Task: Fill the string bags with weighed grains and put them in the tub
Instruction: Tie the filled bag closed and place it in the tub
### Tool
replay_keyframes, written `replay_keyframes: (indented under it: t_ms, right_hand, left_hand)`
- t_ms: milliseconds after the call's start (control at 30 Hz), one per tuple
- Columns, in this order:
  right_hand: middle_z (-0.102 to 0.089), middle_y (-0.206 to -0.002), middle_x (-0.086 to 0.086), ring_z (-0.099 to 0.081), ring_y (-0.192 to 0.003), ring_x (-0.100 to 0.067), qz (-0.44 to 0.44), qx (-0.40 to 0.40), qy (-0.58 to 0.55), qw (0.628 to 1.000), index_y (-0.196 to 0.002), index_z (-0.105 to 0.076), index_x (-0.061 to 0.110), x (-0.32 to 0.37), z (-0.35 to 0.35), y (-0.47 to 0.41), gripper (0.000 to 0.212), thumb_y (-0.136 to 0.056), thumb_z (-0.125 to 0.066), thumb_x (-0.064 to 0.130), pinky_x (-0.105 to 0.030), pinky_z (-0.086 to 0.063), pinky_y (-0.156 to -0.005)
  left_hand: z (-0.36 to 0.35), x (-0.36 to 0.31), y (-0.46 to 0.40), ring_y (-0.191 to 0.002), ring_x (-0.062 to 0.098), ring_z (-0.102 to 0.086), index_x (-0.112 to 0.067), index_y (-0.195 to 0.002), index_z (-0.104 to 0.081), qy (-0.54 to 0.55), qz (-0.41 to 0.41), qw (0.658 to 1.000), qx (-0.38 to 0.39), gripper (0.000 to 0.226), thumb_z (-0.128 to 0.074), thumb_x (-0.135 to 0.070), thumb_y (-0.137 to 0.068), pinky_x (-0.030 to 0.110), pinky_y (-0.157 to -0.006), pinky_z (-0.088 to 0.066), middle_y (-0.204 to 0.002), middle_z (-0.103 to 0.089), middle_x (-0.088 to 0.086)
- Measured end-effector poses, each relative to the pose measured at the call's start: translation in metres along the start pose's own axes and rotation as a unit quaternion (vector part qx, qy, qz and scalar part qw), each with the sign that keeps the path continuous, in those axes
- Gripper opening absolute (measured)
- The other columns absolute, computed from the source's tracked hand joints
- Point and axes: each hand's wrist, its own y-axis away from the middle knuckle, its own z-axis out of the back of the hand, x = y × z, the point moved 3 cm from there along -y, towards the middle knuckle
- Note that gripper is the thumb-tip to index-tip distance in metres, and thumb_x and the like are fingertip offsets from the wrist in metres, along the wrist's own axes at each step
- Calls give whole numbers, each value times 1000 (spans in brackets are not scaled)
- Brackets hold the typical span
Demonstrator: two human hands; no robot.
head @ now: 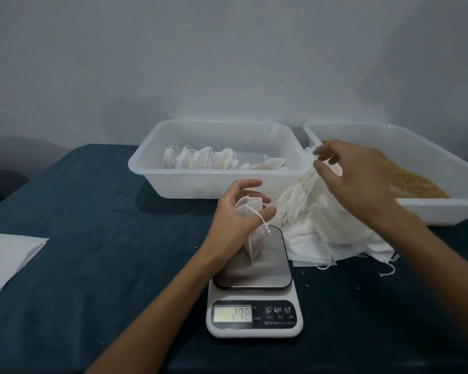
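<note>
**Weighing station, one bag held over the scale**

Holding one small string bag (pixel 250 233) over the steel platform of the kitchen scale (pixel 254 292), the left hand (pixel 234 211) had its fingers curled round the bag's upper part. The bag's mouth sat between thumb and fingers, its drawstring looped over a fingertip, and its lower end reached down to the platform. Whether that end rested on the platform or hung just above it could not be told. The display was lit; its digits were too blurred to read with confidence.

The right hand (pixel 354 179) was raised over the pile of empty string bags (pixel 322 225), which lay on the table just right of the scale. Thumb and forefinger pinched the top edge of a bag at the peak of the pile; the other fingers were spread loosely.

The tub (pixel 146 164), white and translucent, stood behind the scale and held several bags (pixel 200 159) lined along its left and middle floor. A second tub (pixel 443 209) stood to its right, nearly touching it, and held a layer of brown grains (pixel 414 182), partly hidden by the right hand.

The table was covered with a dark blue cloth (pixel 92 238). A white sheet (pixel 8 257) lay at the left edge, well apart from the scale. A few loose specks lay on the cloth near the scale.
</note>
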Motion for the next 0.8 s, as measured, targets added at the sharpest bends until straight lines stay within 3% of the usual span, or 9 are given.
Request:
replay_keyframes:
  t_ms: [67, 133, 267, 333, 433, 533, 600, 733, 800]
  right_hand:
    - [-69, -84, 9, -63, -76, -11, -1, 1, -87, 996, -96, -68, 19, 22, -4, 13, 10, -98, -62, 27, -38, -52, -74]
    - [-66, -73, 4, -60, -67, -15, -15, 28, -190, 981, -86, -66, 18, 42, -11, 27, 21, -98, -62, 35, -37, -50, -66]
    - [-64, -69, -4, -59, -64, -27, 0, 102, -316, 943, -81, -65, 17, 74, -29, 46, 34, -87, -70, 51, -43, -49, -62]
    - [-65, -73, 0, -60, -65, -20, 12, 131, -339, 932, -86, -64, 18, 81, -39, 51, 35, -79, -81, 47, -35, -52, -61]
    - [-67, -79, 4, -65, -72, -19, 11, 126, -362, 924, -94, -64, 15, 81, -53, 53, 35, -74, -88, 30, -33, -56, -69]
    - [-69, -83, 4, -67, -76, -20, 2, 98, -394, 914, -98, -69, 14, 78, -62, 53, 25, -79, -85, 20, -32, -56, -72]
    - [-69, -87, 6, -66, -76, -19, -1, 76, -403, 912, -97, -73, 15, 77, -65, 53, 18, -82, -83, 17, -27, -55, -71]
    - [-67, -89, 5, -64, -74, -19, 6, 43, -381, 924, -86, -74, 12, 72, -70, 52, 7, -85, -77, 6, -28, -52, -72]
    - [-67, -90, -2, -62, -69, -18, -25, 59, -423, 904, -85, -68, 8, 65, -72, 51, 8, -91, -69, 2, -35, -53, -72]
  left_hand:
    - [0, 2, 0, -99, 10, -72, -28, -128, -60, 1, 4, 1000, 7, 51, -82, -14, -85, 28, -87, -60, -105, -76, -1]
    - [-2, 5, 0, -93, 11, -73, -29, -126, -60, -5, 16, 1000, 16, 48, -80, -12, -87, 25, -81, -58, -98, -78, 2]
    - [-3, 5, 3, -77, 38, -67, -26, -122, -59, -75, -40, 996, -7, 36, -63, -6, -93, 54, -72, -59, -90, -72, 17]
    - [-2, 2, 4, -77, 37, -69, -21, -129, -52, -103, -90, 990, -19, 39, -58, -2, -95, 54, -70, -59, -85, -73, 11]
    - [2, 0, 3, -67, 30, -64, -19, -133, -43, -129, -123, 983, -52, 46, -53, 5, -95, 47, -63, -57, -74, -65, 6]
    - [4, -1, 1, -55, 9, -46, -25, -135, -40, -161, -146, 971, -96, 55, -54, 2, -90, 24, -52, -43, -61, -51, -8]
    - [5, -1, 2, -55, 6, -43, -30, -137, -38, -166, -164, 966, -107, 58, -53, -4, -88, 15, -53, -37, -60, -48, -12]
    - [3, -1, 1, -54, 7, -45, -34, -142, -35, -208, -191, 953, -106, 59, -58, -11, -93, 11, -53, -35, -62, -48, -14]
    - [2, -1, 2, -55, 7, -50, -31, -143, -35, -224, -200, 948, -105, 53, -60, -20, -97, 9, -54, -36, -64, -52, -16]
